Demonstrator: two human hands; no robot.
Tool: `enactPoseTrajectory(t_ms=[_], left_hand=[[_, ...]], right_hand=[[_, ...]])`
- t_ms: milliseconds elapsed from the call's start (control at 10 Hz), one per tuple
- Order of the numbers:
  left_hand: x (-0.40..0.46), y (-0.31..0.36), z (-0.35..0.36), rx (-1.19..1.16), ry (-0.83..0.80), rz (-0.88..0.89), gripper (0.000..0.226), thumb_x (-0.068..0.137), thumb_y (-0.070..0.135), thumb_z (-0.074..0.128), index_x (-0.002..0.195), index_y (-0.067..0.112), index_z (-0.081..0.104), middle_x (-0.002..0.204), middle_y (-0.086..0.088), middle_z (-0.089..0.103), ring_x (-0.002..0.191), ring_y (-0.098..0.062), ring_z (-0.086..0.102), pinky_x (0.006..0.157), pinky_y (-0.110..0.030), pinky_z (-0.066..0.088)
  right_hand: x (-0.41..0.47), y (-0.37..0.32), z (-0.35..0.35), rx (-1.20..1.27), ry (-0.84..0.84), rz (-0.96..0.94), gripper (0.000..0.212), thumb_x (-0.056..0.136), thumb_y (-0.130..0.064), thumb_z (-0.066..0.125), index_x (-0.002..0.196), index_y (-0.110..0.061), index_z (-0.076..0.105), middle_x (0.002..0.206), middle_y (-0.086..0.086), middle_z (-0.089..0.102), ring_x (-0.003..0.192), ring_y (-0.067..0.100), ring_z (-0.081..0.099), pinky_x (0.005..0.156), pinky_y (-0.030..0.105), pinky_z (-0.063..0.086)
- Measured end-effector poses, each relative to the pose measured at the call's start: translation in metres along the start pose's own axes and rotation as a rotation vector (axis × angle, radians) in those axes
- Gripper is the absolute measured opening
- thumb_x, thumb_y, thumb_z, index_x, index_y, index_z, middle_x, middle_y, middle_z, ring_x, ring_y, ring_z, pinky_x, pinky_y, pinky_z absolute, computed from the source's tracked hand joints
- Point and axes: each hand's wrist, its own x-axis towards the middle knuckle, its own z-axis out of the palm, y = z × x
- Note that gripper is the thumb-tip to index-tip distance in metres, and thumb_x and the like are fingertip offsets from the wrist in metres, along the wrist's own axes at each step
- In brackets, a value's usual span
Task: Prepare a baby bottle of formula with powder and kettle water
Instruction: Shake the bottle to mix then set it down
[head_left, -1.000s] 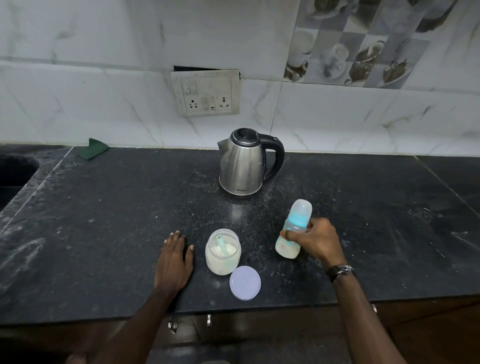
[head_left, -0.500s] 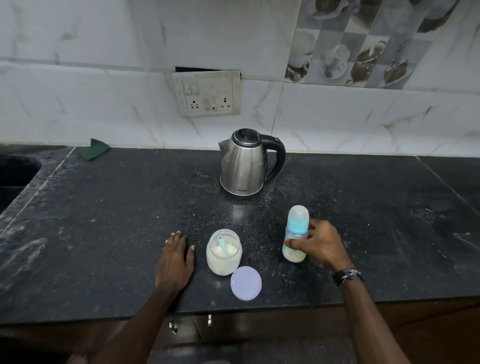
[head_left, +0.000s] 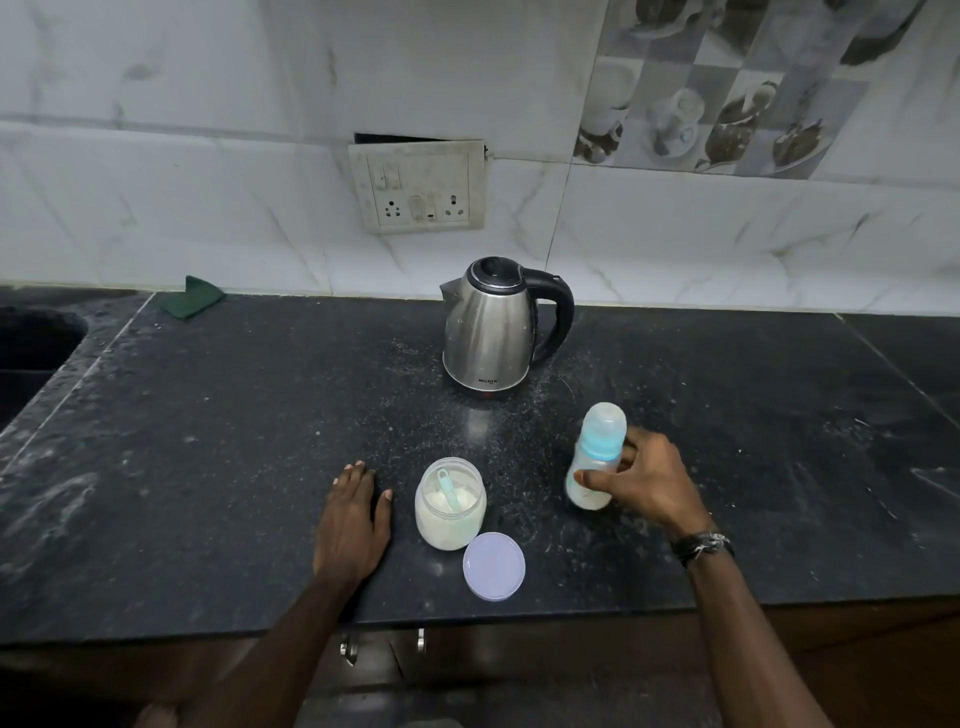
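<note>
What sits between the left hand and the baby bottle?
In the head view, the open powder jar with its scoop; left hand, baby bottle.

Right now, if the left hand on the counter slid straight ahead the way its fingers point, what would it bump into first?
Probably nothing soon: the left hand points up the bare black counter toward the wall, passing left of the kettle, though depth is hard to judge.

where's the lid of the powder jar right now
In the head view the round lid lies flat on the dark counter near its front edge, just right of and in front of the open powder jar, untouched by either hand.
</note>
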Motion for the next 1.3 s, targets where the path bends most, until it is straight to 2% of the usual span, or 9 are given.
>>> enactPoseTrajectory(t_ms=[100,200,300,400,700,800,1100,1200,1300], left_hand=[[0.0,0.0,0.0,-0.001,0.006,0.008,0.055,0.098,0.036,0.042,0.132,-0.003,0.06,0.146,-0.024,0.053,0.139,-0.037,0.046,0.121,-0.045,0.029],[0.0,-0.001,0.0,0.003,0.004,0.007,0.054,0.098,0.035,0.043,0.131,-0.004,0.061,0.145,-0.024,0.053,0.139,-0.037,0.047,0.12,-0.045,0.03],[0.0,0.0,-0.001,0.005,0.004,0.006,0.055,0.098,0.036,0.042,0.132,-0.004,0.06,0.145,-0.024,0.053,0.139,-0.036,0.047,0.12,-0.045,0.03],[0.0,0.001,-0.001,0.006,0.003,0.009,0.055,0.098,0.036,0.042,0.132,-0.004,0.06,0.145,-0.024,0.053,0.139,-0.037,0.047,0.12,-0.046,0.031],[-0.001,0.0,-0.001,-0.008,0.01,0.017,0.054,0.098,0.034,0.043,0.131,-0.004,0.061,0.144,-0.025,0.054,0.138,-0.038,0.047,0.12,-0.046,0.031],[-0.001,0.001,-0.001,-0.01,0.018,0.02,0.054,0.098,0.034,0.043,0.131,-0.005,0.061,0.144,-0.025,0.054,0.138,-0.039,0.047,0.119,-0.046,0.031],[0.0,0.0,0.0,-0.016,0.019,0.022,0.054,0.097,0.034,0.044,0.131,-0.005,0.06,0.144,-0.025,0.054,0.138,-0.038,0.047,0.119,-0.046,0.031],[-0.001,-0.001,0.001,-0.014,0.01,0.014,0.054,0.098,0.033,0.044,0.132,-0.005,0.06,0.144,-0.025,0.053,0.139,-0.039,0.047,0.12,-0.047,0.031],[0.0,-0.001,0.0,-0.025,0.018,0.018,0.053,0.098,0.033,0.045,0.133,-0.005,0.059,0.146,-0.025,0.052,0.14,-0.038,0.045,0.121,-0.047,0.03]], right_hand=[[-0.001,0.001,0.002,-0.004,-0.035,-0.003,0.032,0.064,-0.015,0.091,0.092,-0.016,0.074,0.085,0.001,0.078,0.075,0.012,0.074,0.061,0.024,0.056],[-0.002,-0.001,0.001,-0.02,0.052,-0.03,0.042,0.058,-0.031,0.092,0.093,-0.021,0.072,0.082,-0.009,0.076,0.074,0.005,0.072,0.066,0.028,0.057],[-0.001,-0.001,0.004,0.061,-0.046,-0.014,0.04,0.066,-0.01,0.09,0.103,-0.009,0.073,0.084,-0.003,0.078,0.074,0.004,0.073,0.062,0.018,0.054],[-0.001,-0.001,0.003,0.028,-0.017,-0.039,0.04,0.061,-0.026,0.092,0.096,-0.018,0.075,0.081,-0.009,0.077,0.074,0.002,0.073,0.065,0.024,0.057],[-0.001,-0.003,0.001,0.041,0.011,-0.051,0.042,0.06,-0.021,0.093,0.096,-0.022,0.072,0.086,-0.007,0.077,0.078,0.004,0.073,0.071,0.026,0.057],[-0.003,-0.006,0.001,0.102,-0.073,-0.05,0.035,0.068,0.0,0.087,0.097,-0.012,0.072,0.092,0.009,0.078,0.076,0.012,0.074,0.064,0.02,0.056],[-0.003,-0.01,0.003,0.103,-0.159,-0.085,0.037,0.069,0.003,0.085,0.101,-0.009,0.072,0.091,0.004,0.079,0.09,0.021,0.075,0.08,0.033,0.061],[0.0,-0.015,0.002,0.061,-0.049,-0.06,0.045,0.062,-0.019,0.091,0.103,-0.017,0.072,0.088,-0.005,0.077,0.081,0.009,0.074,0.074,0.027,0.059],[-0.003,-0.017,0.006,-0.039,-0.124,-0.054,0.052,0.058,-0.026,0.092,0.104,-0.017,0.072,0.092,-0.003,0.078,0.082,0.008,0.074,0.075,0.029,0.059]])
